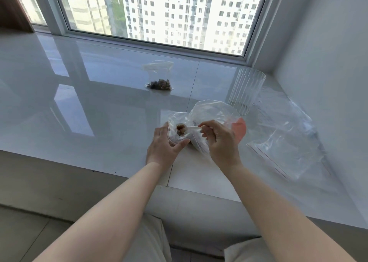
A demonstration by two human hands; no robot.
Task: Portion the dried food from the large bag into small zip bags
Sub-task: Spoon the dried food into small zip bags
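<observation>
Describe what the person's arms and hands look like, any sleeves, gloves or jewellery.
Both forearms are bare up to the frame edge, with no sleeves in view. The left hand and right hand are bare too: no gloves, and no watch, bracelet or ring visible. Light beige trousers show below.

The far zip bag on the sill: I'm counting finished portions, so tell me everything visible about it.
The far zip bag is small, clear, thin plastic. It lies flat on the glossy white sill near the window, apart from both hands. Dark brown dried food sits bunched at its near end; the far part is empty and crumpled. Whether it is sealed cannot be told.
</observation>
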